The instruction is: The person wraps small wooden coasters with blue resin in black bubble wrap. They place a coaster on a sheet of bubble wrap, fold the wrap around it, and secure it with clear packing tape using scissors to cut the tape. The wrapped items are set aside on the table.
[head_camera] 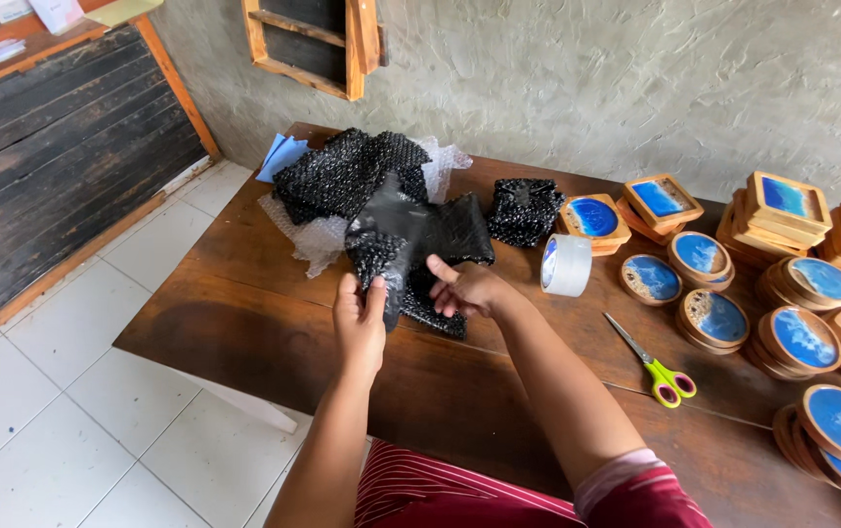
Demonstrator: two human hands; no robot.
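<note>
My left hand (pixel 360 323) pinches the lower edge of a sheet of black bubble wrap (pixel 388 240), lifted above the brown wooden table (pixel 244 313). My right hand (pixel 466 288) rests with fingers spread on another piece of black bubble wrap (pixel 454 235) lying flat on the table, thumb pointing up. A larger heap of black bubble wrap (pixel 337 176) lies behind, on top of clear bubble wrap (pixel 308 235).
A roll of clear tape (pixel 566 264) stands to the right of my hands. Scissors with green and pink handles (pixel 655 367) lie nearer me. Several round and square wooden coasters with blue tops (pixel 801 284) are stacked at the right. A small wrapped black bundle (pixel 524 210) sits behind.
</note>
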